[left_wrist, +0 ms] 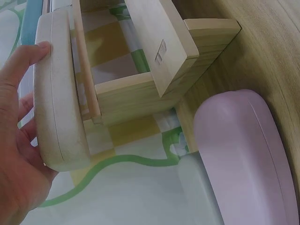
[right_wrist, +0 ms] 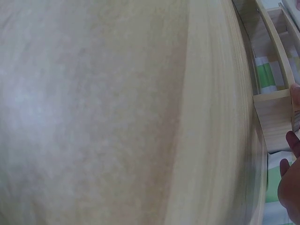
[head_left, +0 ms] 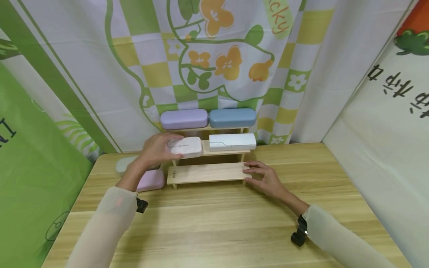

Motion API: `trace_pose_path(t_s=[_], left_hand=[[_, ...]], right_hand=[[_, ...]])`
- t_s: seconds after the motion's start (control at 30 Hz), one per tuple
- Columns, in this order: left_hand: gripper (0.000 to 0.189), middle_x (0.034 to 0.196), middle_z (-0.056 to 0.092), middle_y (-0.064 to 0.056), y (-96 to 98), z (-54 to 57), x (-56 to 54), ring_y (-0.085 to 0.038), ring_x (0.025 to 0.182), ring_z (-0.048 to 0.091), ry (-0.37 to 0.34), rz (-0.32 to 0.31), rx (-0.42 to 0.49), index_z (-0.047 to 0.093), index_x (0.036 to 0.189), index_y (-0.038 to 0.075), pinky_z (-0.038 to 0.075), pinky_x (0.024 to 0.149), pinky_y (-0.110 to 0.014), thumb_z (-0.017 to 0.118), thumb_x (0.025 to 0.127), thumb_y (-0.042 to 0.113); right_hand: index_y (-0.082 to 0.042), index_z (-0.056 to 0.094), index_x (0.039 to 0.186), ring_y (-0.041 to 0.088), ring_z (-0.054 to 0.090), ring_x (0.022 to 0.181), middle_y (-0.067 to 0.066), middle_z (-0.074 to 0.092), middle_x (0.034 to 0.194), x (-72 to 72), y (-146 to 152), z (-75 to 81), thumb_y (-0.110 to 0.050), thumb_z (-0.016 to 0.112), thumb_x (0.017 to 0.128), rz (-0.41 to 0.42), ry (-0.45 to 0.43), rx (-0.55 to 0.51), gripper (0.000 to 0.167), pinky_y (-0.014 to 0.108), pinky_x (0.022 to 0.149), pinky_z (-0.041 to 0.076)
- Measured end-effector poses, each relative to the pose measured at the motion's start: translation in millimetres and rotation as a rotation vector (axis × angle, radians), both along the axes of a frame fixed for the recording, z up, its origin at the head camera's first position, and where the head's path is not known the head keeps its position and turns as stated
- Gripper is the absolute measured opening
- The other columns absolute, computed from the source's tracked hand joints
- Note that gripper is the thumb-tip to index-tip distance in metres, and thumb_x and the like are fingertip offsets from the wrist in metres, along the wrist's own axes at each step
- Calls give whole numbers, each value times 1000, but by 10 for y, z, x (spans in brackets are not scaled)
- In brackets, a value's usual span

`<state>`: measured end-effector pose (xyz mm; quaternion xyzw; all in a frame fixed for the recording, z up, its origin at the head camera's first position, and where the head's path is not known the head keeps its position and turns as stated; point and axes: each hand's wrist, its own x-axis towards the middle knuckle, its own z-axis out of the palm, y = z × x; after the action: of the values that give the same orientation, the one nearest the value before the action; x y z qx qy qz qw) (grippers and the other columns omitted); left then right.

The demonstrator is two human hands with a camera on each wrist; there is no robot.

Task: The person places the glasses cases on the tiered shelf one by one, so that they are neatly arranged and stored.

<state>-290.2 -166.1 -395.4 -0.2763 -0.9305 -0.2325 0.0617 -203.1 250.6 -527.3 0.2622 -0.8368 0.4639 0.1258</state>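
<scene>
My left hand [head_left: 157,149] grips a cream-white glasses case [head_left: 190,146] from its left side, at the middle step of a three-step wooden stand [head_left: 207,173]. In the left wrist view, thumb and fingers lie on opposite sides of the glasses case [left_wrist: 58,98]. Right of it on that step sits a white glasses case with a flap line [head_left: 232,142]. My right hand [head_left: 268,181] holds the right end of the lowest step, thumb at the front edge and fingers at the back. Only part of that hand [right_wrist: 291,185] appears in the right wrist view.
On the top step stand a purple case [head_left: 184,119] and a blue case [head_left: 232,117]. A pink case [head_left: 151,180] and a pale grey-green case [head_left: 124,164] lie on the wooden table [head_left: 214,227] left of the stand. A patterned curtain [head_left: 221,82] hangs behind.
</scene>
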Motion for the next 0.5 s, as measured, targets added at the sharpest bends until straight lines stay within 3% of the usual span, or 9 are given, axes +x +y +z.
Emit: trace_pose_path(t_s=[0.33, 0.5], left_hand=[[68, 132, 74, -11, 100, -47, -96, -31, 108, 69, -8, -26, -32, 73, 136, 15, 55, 83, -49, 91, 76, 42], [67, 136, 71, -11, 141, -22, -98, -33, 111, 69, -30, -19, -37, 72, 137, 16, 55, 85, -52, 91, 77, 42]], right_hand=[[3, 79, 115, 38, 66, 122, 19, 68, 136, -6, 4, -6, 2, 86, 85, 6, -6, -12, 31, 13, 107, 44], [3, 79, 115, 37, 67, 121, 18, 68, 135, -8, 3, -3, 3, 86, 85, 8, 1, -8, 31, 13, 106, 44]])
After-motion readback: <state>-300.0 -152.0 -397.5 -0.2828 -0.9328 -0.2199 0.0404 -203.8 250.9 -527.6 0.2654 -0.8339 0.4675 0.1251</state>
